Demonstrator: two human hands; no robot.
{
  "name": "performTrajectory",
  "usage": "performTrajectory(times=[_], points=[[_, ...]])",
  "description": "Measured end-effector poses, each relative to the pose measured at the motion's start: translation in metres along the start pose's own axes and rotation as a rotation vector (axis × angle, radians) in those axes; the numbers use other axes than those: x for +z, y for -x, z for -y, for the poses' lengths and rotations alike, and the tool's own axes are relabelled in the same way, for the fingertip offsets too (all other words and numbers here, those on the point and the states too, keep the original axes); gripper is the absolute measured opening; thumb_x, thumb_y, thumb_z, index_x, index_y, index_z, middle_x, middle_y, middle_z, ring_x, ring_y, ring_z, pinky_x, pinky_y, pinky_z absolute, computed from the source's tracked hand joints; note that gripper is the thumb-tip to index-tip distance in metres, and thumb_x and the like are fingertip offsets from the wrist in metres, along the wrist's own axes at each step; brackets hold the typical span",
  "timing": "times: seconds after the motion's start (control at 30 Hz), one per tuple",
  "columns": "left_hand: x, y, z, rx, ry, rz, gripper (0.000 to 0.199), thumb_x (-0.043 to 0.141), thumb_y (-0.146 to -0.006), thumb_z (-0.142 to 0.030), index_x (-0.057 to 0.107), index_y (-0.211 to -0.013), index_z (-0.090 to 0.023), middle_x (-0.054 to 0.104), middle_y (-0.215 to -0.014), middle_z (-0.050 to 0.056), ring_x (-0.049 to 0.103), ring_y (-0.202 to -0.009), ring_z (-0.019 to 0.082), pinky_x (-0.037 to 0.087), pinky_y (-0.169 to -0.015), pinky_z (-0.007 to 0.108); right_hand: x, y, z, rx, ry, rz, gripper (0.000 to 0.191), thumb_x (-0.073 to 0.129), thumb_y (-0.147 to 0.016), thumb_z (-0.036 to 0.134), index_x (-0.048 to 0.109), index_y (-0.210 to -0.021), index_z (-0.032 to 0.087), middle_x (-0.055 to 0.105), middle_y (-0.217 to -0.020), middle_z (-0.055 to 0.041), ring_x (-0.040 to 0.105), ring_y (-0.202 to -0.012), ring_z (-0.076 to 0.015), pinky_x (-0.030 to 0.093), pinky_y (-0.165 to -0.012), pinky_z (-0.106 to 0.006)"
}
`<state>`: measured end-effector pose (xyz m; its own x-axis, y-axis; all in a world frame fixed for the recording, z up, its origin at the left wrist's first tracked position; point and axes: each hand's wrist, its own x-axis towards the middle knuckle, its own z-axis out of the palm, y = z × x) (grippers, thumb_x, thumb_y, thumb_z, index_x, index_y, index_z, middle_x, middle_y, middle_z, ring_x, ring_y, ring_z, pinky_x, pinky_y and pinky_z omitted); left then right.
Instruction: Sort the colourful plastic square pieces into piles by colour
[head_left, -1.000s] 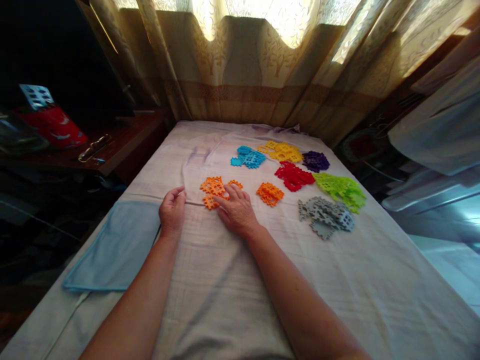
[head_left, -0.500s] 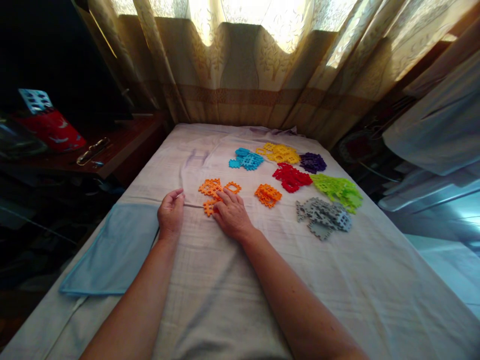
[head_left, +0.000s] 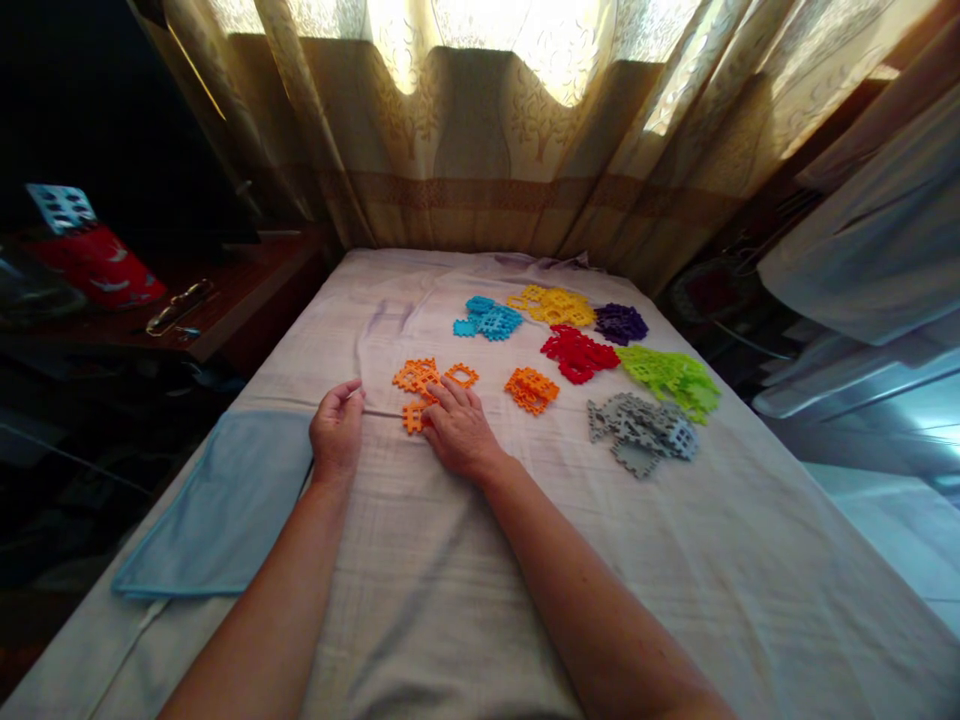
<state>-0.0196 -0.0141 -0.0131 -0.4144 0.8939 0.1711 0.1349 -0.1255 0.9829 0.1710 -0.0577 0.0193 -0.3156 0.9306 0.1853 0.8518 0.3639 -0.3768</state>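
Flat orange pieces with notched edges [head_left: 415, 375] lie loosely together near the middle of the cloth-covered table. My right hand [head_left: 459, 425] rests over their right side, palm down with its fingers stretched out and the fingertips touching them. Left of these pieces, my left hand [head_left: 337, 425] is closed, thumb against curled fingers; whatever it may hold is too small to make out. A second orange pile [head_left: 532, 390] sits to the right of my right hand.
Beyond and to the right lie blue [head_left: 491, 318], yellow [head_left: 559, 306], purple [head_left: 621, 324], red [head_left: 577, 353], green [head_left: 671, 378] and grey [head_left: 641, 432] piles. A light blue cloth [head_left: 217, 510] lies at the left. A curtain [head_left: 480, 150] hangs behind the table [head_left: 675, 600].
The view has shifted slightly, so the table's contents appear a little further left. Both hands keep nearly the same pose and place beside the orange pieces.
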Motion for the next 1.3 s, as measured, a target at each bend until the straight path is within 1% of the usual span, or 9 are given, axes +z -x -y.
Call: performTrajectory(times=[0.3,0.6,0.7,0.8,0.87,0.93,1.0,1.13,1.3], points=[[0.000,0.000,0.000,0.010,0.019,-0.003,0.034,0.063,-0.072,-0.039,0.070,-0.099,-0.019,0.070,-0.088,0.004,0.065,-0.083,0.016,0.052,-0.080,0.028,-0.007,0.002,-0.002,0.022,-0.027,0.047,0.021,0.064,-0.088,0.033,0.070,-0.104,0.023,0.043,-0.154,-0.0094,0.022,-0.149,-0.0301,0.024,-0.114,-0.054],[0.001,0.000,0.000,0.008,-0.006,-0.005,0.035,0.062,-0.074,-0.038,0.071,-0.101,-0.019,0.070,-0.087,0.004,0.065,-0.084,0.016,0.052,-0.081,0.028,-0.002,0.001,0.002,-0.021,-0.057,0.017,0.017,0.059,-0.091,0.026,0.068,-0.103,0.019,0.047,-0.150,-0.0123,0.023,-0.149,-0.0283,0.021,-0.117,-0.053],[0.000,-0.001,0.001,0.005,-0.019,0.009,0.037,0.060,-0.075,-0.038,0.070,-0.104,-0.018,0.070,-0.088,0.004,0.065,-0.082,0.015,0.052,-0.080,0.027,-0.003,-0.001,-0.003,-0.019,-0.090,-0.027,0.015,0.060,-0.089,0.025,0.067,-0.101,0.019,0.048,-0.149,-0.0133,0.024,-0.149,-0.0281,0.023,-0.116,-0.054],[0.000,-0.001,0.002,-0.008,-0.021,0.009,0.037,0.060,-0.074,-0.037,0.070,-0.104,-0.017,0.071,-0.088,0.003,0.065,-0.080,0.014,0.052,-0.080,0.028,-0.013,-0.003,-0.022,0.012,-0.109,-0.148,0.013,0.060,-0.089,0.027,0.066,-0.098,0.021,0.051,-0.147,-0.0130,0.027,-0.147,-0.0284,0.025,-0.115,-0.054],[-0.001,-0.002,0.002,-0.008,-0.017,0.004,0.037,0.061,-0.074,-0.037,0.070,-0.104,-0.017,0.071,-0.088,0.003,0.065,-0.080,0.014,0.052,-0.081,0.028,-0.025,0.000,-0.043,0.094,-0.089,-0.259,0.014,0.059,-0.089,0.028,0.065,-0.099,0.020,0.051,-0.145,-0.0136,0.028,-0.146,-0.0295,0.025,-0.115,-0.055],[-0.001,-0.002,0.003,-0.002,-0.011,0.008,0.037,0.061,-0.074,-0.037,0.071,-0.103,-0.018,0.072,-0.090,0.004,0.066,-0.082,0.015,0.052,-0.082,0.029,-0.041,0.007,-0.069,0.237,-0.045,-0.350,0.015,0.058,-0.088,0.028,0.066,-0.098,0.019,0.051,-0.145,-0.0149,0.028,-0.146,-0.0313,0.025,-0.115,-0.056],[-0.001,-0.003,0.004,0.006,-0.010,0.012,0.036,0.061,-0.074,-0.037,0.071,-0.103,-0.018,0.072,-0.093,0.005,0.067,-0.086,0.016,0.052,-0.084,0.029,-0.055,0.018,-0.095,0.399,0.007,-0.386,0.017,0.059,-0.087,0.027,0.067,-0.098,0.018,0.052,-0.143,-0.0158,0.030,-0.144,-0.0331,0.027,-0.113,-0.057],[-0.001,-0.003,0.005,0.010,-0.036,0.012,0.037,0.061,-0.075,-0.038,0.070,-0.105,-0.018,0.073,-0.095,0.005,0.068,-0.091,0.018,0.052,-0.088,0.032,-0.072,0.038,-0.129,0.670,0.100,-0.335,0.019,0.059,-0.085,0.028,0.071,-0.097,0.018,0.055,-0.140,-0.0141,0.035,-0.140,-0.0354,0.032,-0.110,-0.059],[0.000,0.000,0.001,-0.005,-0.029,0.010,0.037,0.061,-0.075,-0.038,0.070,-0.105,-0.018,0.074,-0.096,0.005,0.068,-0.092,0.018,0.053,-0.090,0.032,-0.074,0.045,-0.132,0.732,0.148,-0.188,0.019,0.061,-0.085,0.030,0.075,-0.093,0.021,0.061,-0.131,-0.0115,0.039,-0.135,-0.0374,0.037,-0.105,-0.059]])
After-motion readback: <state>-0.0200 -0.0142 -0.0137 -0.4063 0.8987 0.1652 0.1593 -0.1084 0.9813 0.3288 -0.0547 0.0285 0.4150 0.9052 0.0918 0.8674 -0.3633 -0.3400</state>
